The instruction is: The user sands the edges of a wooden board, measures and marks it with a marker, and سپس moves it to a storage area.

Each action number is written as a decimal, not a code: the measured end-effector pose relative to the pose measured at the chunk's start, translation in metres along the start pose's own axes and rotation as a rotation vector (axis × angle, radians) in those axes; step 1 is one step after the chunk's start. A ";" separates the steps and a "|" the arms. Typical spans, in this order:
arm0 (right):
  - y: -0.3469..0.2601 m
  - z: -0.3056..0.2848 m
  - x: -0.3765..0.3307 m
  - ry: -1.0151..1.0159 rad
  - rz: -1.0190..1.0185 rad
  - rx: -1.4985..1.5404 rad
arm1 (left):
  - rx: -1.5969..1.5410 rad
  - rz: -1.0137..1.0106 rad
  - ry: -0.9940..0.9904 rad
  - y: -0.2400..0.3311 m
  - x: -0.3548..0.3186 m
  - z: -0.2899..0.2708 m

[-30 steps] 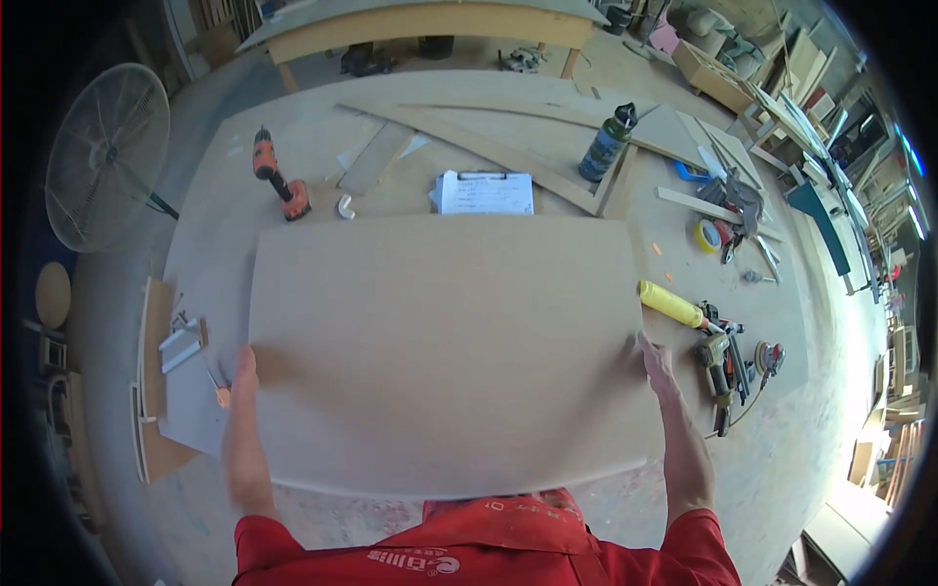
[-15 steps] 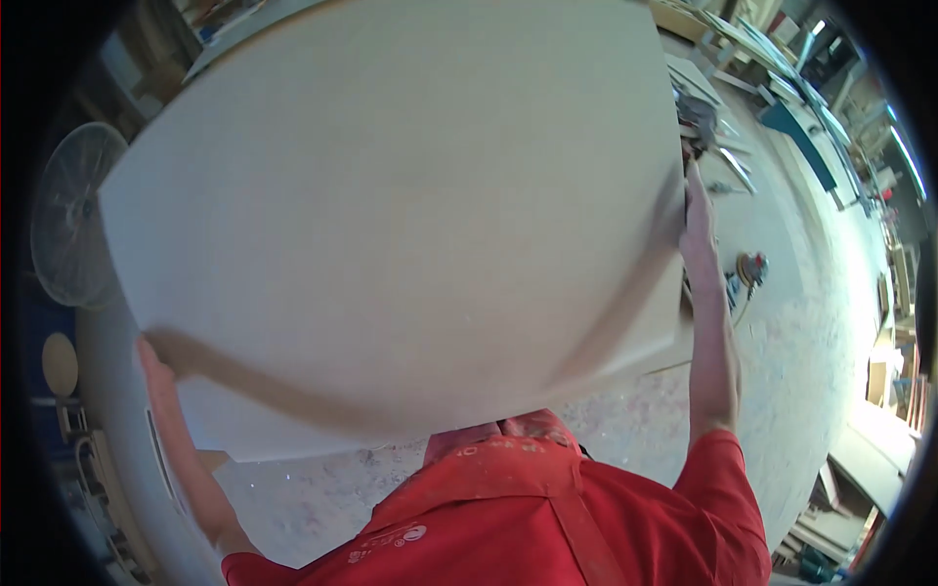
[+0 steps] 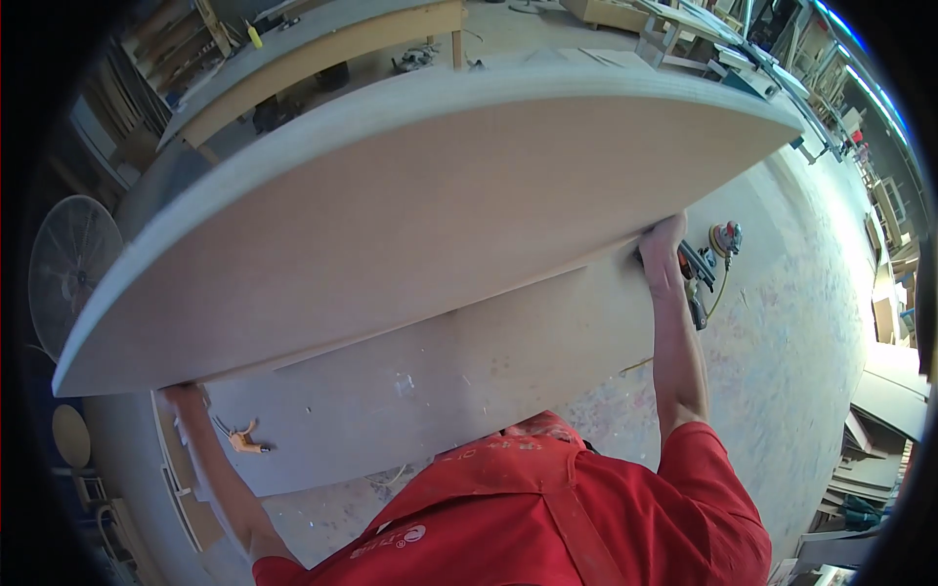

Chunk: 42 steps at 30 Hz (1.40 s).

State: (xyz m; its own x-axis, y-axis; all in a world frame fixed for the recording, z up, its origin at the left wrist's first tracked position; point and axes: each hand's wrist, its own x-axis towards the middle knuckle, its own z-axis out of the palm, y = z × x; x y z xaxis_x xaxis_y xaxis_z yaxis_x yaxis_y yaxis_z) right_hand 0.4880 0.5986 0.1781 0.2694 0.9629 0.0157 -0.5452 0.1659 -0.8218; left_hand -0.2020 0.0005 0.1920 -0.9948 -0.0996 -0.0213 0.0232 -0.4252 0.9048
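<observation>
A large pale board (image 3: 430,234) stands tilted in front of me, its thick far edge raised and its broad face turned toward me. My left hand (image 3: 184,400) grips its lower edge at the left. Farther along, my right hand (image 3: 666,236) is closed on that edge near the right end; the fingers of both hands are partly hidden by the board. Beneath it lies a flat pale panel or worktop (image 3: 420,391). On that, beside my left wrist, rests an orange air-gun-like tool (image 3: 246,437).
Right of my right hand are a round sander (image 3: 725,238) with a hose and a dark power tool (image 3: 697,269). A wooden workbench (image 3: 332,49) stands beyond the board. At the left is a large fan (image 3: 76,278); stacked boards (image 3: 870,469) lie at the right.
The board has tipped from facing up at me to standing steeply. Its near edge has moved away, uncovering the panel and orange tool below. Both hands have shifted inward and nearer me.
</observation>
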 end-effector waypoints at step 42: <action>0.001 -0.309 -0.129 -0.618 0.765 -1.301 | 0.005 -0.193 -0.084 -0.268 -0.559 -0.301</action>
State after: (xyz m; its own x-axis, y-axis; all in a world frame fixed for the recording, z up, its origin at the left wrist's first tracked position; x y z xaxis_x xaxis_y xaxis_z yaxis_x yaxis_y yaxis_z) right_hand 0.6982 0.4083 -0.0007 -0.2500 0.7184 -0.6492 0.6918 -0.3366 -0.6388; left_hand 0.3774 -0.1009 -0.1669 -0.9856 0.0586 -0.1587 -0.1685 -0.4243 0.8897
